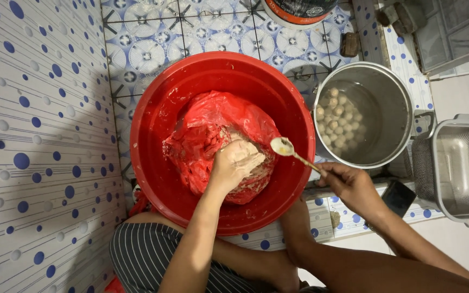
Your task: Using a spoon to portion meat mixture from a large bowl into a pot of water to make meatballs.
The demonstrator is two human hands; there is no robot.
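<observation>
Left hand point(233, 165) squeezed pale paste point(248, 179) in the red plastic basin point(158, 125) at centre frame, fingers closed around it; right hand point(351, 187) pinched a metal spoon point(283, 146), best held close beside.

Pale paste point(243, 163) (in red bag point(207, 130)), spoon point(291, 152) tilted

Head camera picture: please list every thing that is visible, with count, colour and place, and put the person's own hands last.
basin: one, red, centre, on the tiled floor.
plastic bag: one, red, inside the basin, holding pale paste.
pot: one, metal, right of the basin, with pale balls in water.
spoon: one, pale bowl, over the basin's right side.
strainer basket: one, grey, far right.
dark flat object: one, black, below the pot.
bucket: one, orange-rimmed, top edge.
left hand: in the paste.
right hand: holds the spoon's handle.
</observation>
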